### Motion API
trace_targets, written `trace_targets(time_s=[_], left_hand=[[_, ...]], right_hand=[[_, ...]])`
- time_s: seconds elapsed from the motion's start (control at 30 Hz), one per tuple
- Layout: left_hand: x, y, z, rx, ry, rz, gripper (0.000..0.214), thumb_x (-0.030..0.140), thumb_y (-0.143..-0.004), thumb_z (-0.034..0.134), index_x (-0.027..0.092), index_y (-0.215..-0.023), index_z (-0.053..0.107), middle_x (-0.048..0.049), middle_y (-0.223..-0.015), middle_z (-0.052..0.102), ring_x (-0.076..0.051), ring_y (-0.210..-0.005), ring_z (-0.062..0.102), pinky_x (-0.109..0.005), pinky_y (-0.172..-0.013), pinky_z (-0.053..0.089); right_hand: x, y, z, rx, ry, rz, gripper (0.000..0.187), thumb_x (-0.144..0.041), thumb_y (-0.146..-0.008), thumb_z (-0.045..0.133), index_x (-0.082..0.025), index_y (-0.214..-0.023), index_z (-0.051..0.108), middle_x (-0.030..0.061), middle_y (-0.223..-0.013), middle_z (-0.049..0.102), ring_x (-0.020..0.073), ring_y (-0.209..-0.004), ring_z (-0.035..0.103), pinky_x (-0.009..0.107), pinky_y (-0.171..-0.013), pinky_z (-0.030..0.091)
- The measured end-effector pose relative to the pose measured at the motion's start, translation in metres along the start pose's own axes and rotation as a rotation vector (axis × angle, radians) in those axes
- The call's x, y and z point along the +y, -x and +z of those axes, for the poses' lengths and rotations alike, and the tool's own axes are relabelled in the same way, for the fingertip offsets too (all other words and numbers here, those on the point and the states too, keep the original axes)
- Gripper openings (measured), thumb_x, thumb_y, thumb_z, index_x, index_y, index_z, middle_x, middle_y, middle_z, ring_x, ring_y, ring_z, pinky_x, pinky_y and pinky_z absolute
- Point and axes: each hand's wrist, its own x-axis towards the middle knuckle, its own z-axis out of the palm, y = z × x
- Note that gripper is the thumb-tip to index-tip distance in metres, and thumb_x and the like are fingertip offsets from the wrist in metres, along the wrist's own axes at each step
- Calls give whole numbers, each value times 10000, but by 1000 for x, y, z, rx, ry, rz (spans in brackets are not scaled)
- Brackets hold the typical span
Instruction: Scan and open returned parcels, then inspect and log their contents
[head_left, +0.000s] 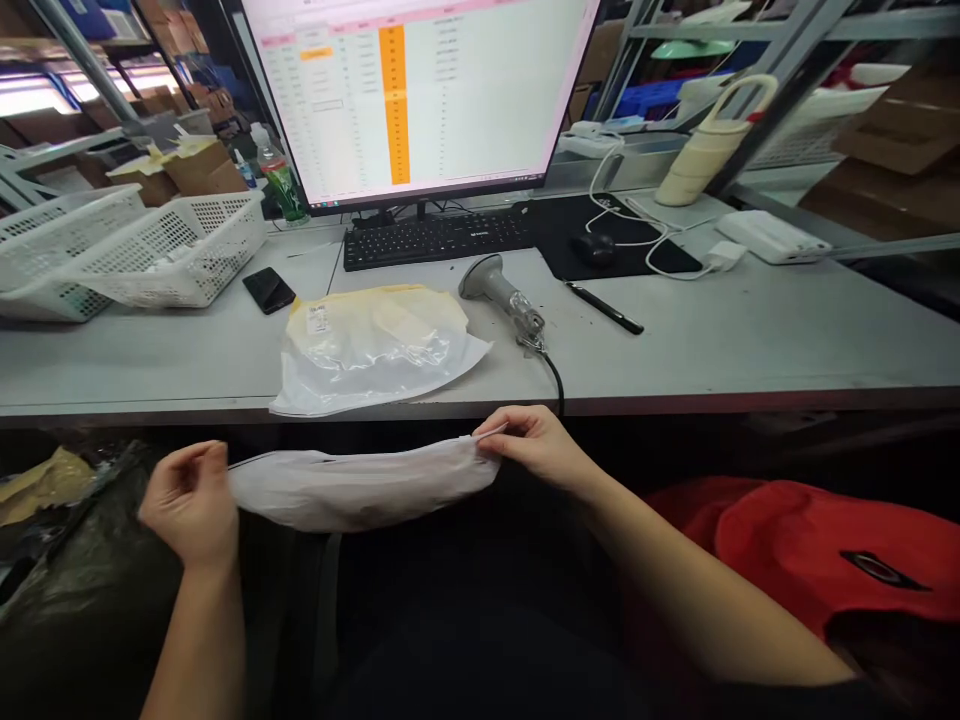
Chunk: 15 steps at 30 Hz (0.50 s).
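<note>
The left hand (pixel 193 497) and right hand (pixel 532 440) are holding a white bag (pixel 360 487) between them, the fingers (pixel 501 416) of each pinching an upper corner, just off the near edge of the surface (pixel 750 345). Beyond the bag, a plastic package (pixel 375 350) is lying, a scanner (pixel 504 292) is resting to its right, and a phone (pixel 268 290) is lying at its far left

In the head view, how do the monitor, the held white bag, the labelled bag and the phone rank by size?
1. Monitor
2. Held white bag and labelled bag: too alike to rank; the held one is nearer
3. Phone
</note>
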Motion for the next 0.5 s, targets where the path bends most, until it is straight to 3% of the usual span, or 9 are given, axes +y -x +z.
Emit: trace_targets(time_s=[0.07,0.13,0.23,0.3,0.37,0.43,0.5], left_hand=[[20,0,2,-230,-201,222,172,327,-848,748,194,-953,720,-81,-955,663,-302,-1069,623,-520,-994,475],[51,8,12,-514,-189,416,264,382,-910,669,214,-1112,694,-122,-1175,638,-346,-1302,496,-545,-1107,379],[97,26,37,-865,-15,541,246,354,-1000,500,200,-1144,626,-103,-1163,668,-285,-1279,537,-512,-1152,332],[114,32,52,-924,77,537,179,259,-1013,440,195,-1016,607,-56,-978,701,-216,-1116,632,-464,-1146,343],[115,29,57,-941,134,515,197,206,-1008,413,202,-906,582,-19,-848,683,-180,-1018,657,-442,-1142,346],[99,19,48,-1005,131,481,224,210,-1008,403,208,-863,574,-10,-836,678,-178,-1029,656,-454,-1161,322],[72,5,27,-1054,83,396,232,234,-1010,403,211,-878,592,-19,-888,692,-187,-1048,654,-460,-1164,319]], right_hand=[[-10,3,13,-34,65,-104,172,-362,-806,744,-191,-809,760,32,-765,746,161,-683,672,257,-626,507],[-24,6,29,-117,245,-348,153,-311,-903,667,-191,-870,755,34,-820,760,153,-730,692,247,-664,512],[-43,8,52,-125,505,-789,231,-283,-1001,542,-165,-894,708,45,-811,744,135,-713,673,246,-667,495],[-53,9,59,-60,582,-941,231,-261,-1018,510,-163,-887,674,38,-769,722,126,-658,638,251,-627,475],[-60,10,55,-17,603,-989,163,-220,-1004,531,-180,-911,658,21,-754,708,125,-647,627,255,-623,476],[-65,13,39,88,599,-993,97,-182,-976,577,-205,-930,660,4,-769,706,123,-669,636,252,-638,483],[-68,18,15,382,569,-957,90,-170,-950,626,-231,-913,681,-6,-755,689,117,-658,620,253,-623,465]])
